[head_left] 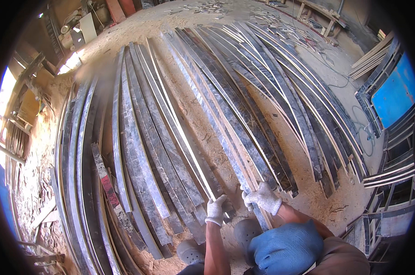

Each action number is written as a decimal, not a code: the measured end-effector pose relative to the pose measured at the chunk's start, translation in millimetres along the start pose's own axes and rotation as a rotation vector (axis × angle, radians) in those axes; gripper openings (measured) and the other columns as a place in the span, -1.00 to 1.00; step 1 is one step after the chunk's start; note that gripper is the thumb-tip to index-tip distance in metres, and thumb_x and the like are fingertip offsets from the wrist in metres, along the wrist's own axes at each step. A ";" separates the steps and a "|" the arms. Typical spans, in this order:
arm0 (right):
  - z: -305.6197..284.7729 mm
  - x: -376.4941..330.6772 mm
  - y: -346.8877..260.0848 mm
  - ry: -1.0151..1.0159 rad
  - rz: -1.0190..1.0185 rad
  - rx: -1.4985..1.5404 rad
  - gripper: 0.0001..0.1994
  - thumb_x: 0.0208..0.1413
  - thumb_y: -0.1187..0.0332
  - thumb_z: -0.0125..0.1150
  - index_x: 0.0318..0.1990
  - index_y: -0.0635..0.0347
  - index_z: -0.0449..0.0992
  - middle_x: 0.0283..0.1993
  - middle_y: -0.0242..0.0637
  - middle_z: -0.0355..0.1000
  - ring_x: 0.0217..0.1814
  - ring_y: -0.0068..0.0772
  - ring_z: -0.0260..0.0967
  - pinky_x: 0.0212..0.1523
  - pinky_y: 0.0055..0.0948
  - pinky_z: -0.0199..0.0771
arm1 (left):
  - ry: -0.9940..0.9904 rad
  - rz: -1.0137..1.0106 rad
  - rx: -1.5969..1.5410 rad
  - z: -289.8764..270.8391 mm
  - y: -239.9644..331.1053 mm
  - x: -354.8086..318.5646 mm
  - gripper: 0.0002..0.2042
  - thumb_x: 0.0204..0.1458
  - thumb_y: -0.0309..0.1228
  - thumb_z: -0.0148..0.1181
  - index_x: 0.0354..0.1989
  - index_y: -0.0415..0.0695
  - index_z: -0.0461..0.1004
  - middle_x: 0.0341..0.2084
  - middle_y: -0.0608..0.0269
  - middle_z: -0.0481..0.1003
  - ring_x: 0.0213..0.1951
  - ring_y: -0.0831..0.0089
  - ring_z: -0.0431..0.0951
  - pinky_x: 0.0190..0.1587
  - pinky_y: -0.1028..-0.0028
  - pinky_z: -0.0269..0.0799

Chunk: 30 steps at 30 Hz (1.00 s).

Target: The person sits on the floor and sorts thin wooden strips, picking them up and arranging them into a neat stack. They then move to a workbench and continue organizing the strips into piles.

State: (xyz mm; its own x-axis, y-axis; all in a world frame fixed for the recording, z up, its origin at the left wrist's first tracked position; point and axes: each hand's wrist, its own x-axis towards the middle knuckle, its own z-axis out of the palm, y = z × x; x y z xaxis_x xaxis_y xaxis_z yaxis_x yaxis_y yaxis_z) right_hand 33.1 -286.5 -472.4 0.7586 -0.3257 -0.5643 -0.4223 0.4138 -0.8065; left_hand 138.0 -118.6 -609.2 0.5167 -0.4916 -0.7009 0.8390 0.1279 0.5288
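Observation:
White work gloves cover both my hands. My left hand (215, 209) is closed around the near end of a long thin wood strip (187, 149) with a pale edge, which runs away from me across the floor. Just to the right, my right hand (262, 200) grips a long plywood strip (238, 158) with a grey face and brown edges. The near end of that strip passes under the hand toward my right leg. The gloves partly hide the fingers on both sides.
Many long dark strips (148, 156) lie spread left and right over the sawdust-strewn floor. A red-marked strip (107, 185) lies at the left. Blue panel (395, 94) and stacked frames stand at the right. Wood scraps (290, 30) litter the far floor. My grey clogs (190, 252) are close to the strip ends.

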 end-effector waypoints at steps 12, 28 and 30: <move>-165.8 116.8 -25.0 0.727 -0.077 -1.702 -0.14 0.11 0.07 0.23 0.42 0.55 0.12 0.34 0.43 0.30 0.33 0.31 0.36 0.35 0.04 0.37 | 0.071 -0.031 0.130 28.9 -20.9 13.3 -0.87 0.23 -0.35 0.32 -0.16 -0.14 0.60 -0.57 0.27 0.52 -0.61 0.37 0.56 -0.58 0.34 0.59; -122.3 123.6 -13.9 0.628 -0.062 -1.500 0.17 0.00 -0.20 0.38 0.63 0.04 -0.20 0.52 0.31 0.04 0.44 0.29 0.19 0.27 0.12 0.44 | 0.118 0.005 0.062 51.3 -5.5 -2.9 -0.81 0.26 -0.38 0.23 -0.02 -0.14 0.55 -0.56 0.30 0.47 -0.72 0.47 0.42 -0.72 0.41 0.36; -118.6 126.1 -6.3 0.674 -0.133 -1.492 0.11 0.00 -0.12 0.40 0.60 0.13 -0.08 0.45 0.23 0.14 0.37 0.29 0.21 0.33 0.19 0.31 | 0.140 0.019 0.097 54.7 -14.6 3.5 -0.79 0.27 -0.37 0.22 0.00 -0.17 0.58 -0.58 0.31 0.45 -0.75 0.46 0.40 -0.73 0.39 0.34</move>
State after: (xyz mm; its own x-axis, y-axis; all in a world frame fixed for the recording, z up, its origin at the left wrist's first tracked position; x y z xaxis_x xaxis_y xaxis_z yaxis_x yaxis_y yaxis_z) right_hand 72.6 -430.9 -559.4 0.6549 -0.7446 -0.1295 -0.7551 -0.6514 -0.0734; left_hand 118.2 -169.4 -593.2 0.5564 -0.3640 -0.7470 0.8123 0.0488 0.5812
